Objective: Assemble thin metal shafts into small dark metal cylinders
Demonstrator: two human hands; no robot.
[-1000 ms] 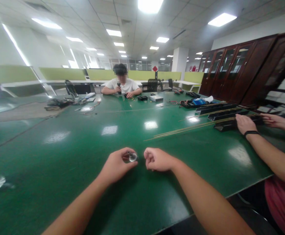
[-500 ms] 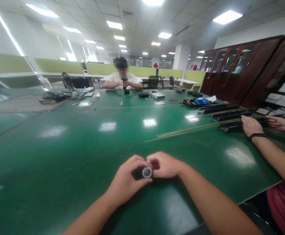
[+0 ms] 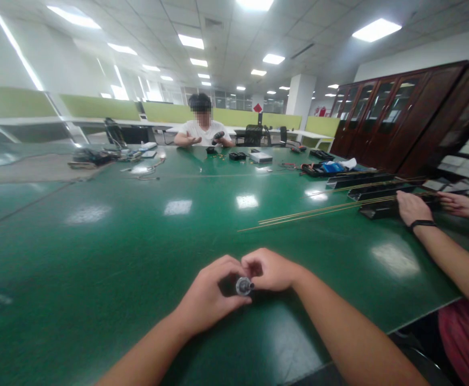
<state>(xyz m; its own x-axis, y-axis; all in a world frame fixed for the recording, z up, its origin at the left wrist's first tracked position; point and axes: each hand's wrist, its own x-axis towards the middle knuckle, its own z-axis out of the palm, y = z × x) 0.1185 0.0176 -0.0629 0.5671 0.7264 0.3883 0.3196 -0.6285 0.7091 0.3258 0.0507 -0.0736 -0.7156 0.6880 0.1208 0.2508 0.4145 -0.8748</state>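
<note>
A small round metal part (image 3: pixel 243 286) with a shiny face sits between my two hands, just above the green table (image 3: pixel 138 236). My left hand (image 3: pixel 210 295) curls around it from the left, thumb below and fingers above. My right hand (image 3: pixel 272 269) is closed in a pinch, its fingertips touching the part's right side. Both hands rest near the table's front edge.
A co-worker's hands (image 3: pixel 413 208) at the right lie on long thin brass rods (image 3: pixel 319 212) and black trays (image 3: pixel 379 206). Another person (image 3: pixel 202 128) sits at the far end with a black tool. Cables and small boxes (image 3: pixel 258 156) lie at the back.
My hands came together on the metal part and shifted right and nearer. The person at the far end lifted the black tool and opened one hand.
</note>
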